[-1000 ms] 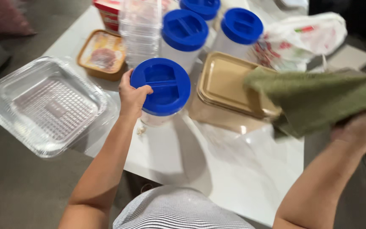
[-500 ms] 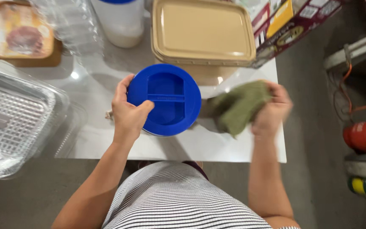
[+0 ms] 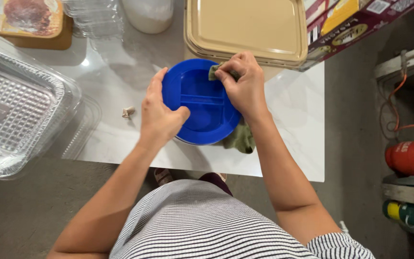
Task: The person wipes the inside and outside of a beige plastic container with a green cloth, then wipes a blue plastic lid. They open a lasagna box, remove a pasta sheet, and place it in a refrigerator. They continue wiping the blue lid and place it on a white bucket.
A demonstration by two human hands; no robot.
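Note:
A container with a round blue lid (image 3: 198, 103) stands on the white marble-look table (image 3: 288, 124) close to its front edge. My left hand (image 3: 158, 112) grips the lid's left rim, thumb on top. My right hand (image 3: 243, 84) presses a green cloth (image 3: 241, 136) onto the lid's upper right part; the rest of the cloth hangs down past my wrist beside the lid.
A tan lidded container (image 3: 245, 26) sits just behind the blue lid. A clear plastic tray (image 3: 17, 103) overhangs the table's left side. A small crumpled scrap (image 3: 128, 112) lies left of the lid. Boxes (image 3: 355, 21) stand at the right; red and green cans sit on the floor (image 3: 410, 158).
My right hand has brought the green cloth from the lid's right side onto its top. The left hand stays on the lid's left rim. The view has tilted closer over the table edge.

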